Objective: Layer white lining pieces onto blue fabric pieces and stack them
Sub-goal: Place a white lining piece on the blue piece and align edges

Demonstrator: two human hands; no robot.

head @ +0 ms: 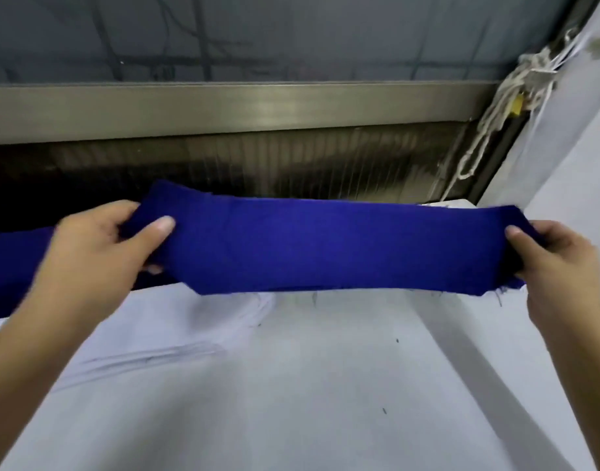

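A long blue fabric piece hangs stretched above the white-covered table. My left hand pinches its left end, thumb on top. At its right end my right hand grips the cloth, fingers curled round the edge. More blue fabric lies at the far left, partly hidden behind my left arm. A stack of white lining pieces lies flat on the table below my left hand.
A metal rail and a dark ribbed panel run along the table's far edge. A knotted white cord hangs at the upper right beside a white wall.
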